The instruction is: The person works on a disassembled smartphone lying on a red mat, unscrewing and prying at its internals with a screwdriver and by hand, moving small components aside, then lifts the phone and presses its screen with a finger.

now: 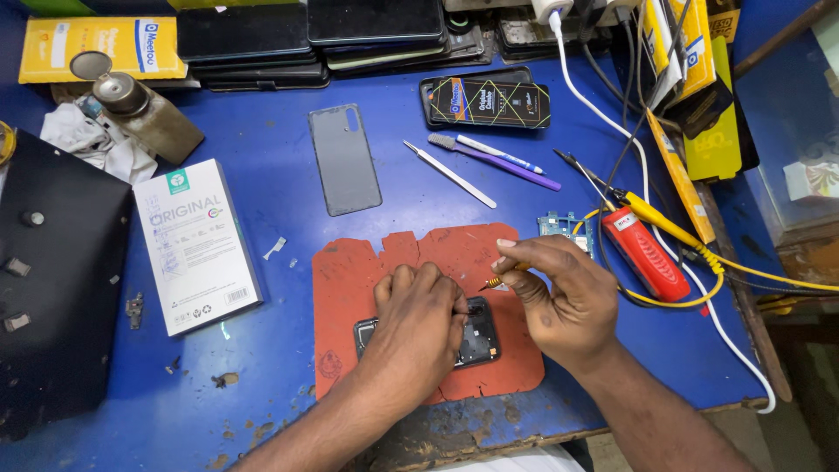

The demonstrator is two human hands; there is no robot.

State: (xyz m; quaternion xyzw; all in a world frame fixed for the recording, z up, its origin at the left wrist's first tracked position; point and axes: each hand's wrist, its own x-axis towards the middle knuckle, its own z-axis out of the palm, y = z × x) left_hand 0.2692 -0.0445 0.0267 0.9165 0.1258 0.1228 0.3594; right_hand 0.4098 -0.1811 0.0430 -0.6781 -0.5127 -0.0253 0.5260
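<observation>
The opened phone (476,336) lay on the red mat (350,288) on the blue counter (280,175). The left hand (419,319) pressed down on it, fingers curled shut on its frame. The right hand (559,293) pinched a small screwdriver (491,281), tip just above the phone. A steady, upright driver would likely prevent slipping.

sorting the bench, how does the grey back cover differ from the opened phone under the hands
The grey back cover lies bare and untouched on the blue table; the opened phone sits on the red mat, pinned by the left hand. The cover lies lengthwise away from the person, the phone crosswise. The cover is plain grey, the phone dark with its insides showing. Both lie flat.
</observation>
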